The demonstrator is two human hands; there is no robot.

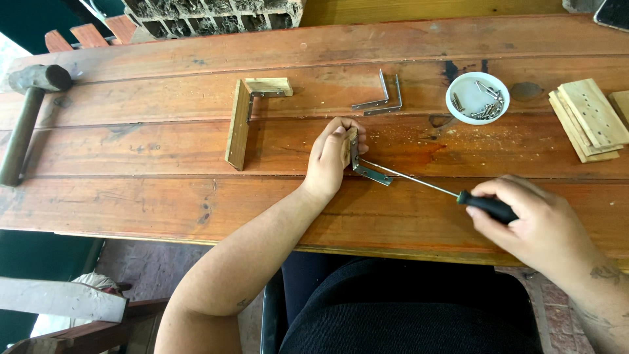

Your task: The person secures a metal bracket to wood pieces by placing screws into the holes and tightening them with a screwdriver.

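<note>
Left hand: I see my left hand (329,157) closed around a small wooden block (350,145), pinning it to the workbench (164,190).
Bracket: a metal corner bracket (367,169) sits against the block's right side.
Right hand: my right hand (534,223) grips a black-handled screwdriver (452,193), right of the block, tip at the bracket, probably on a screw.
Screw dish: white bowl of screws (477,98), beyond and right of the block.
</note>
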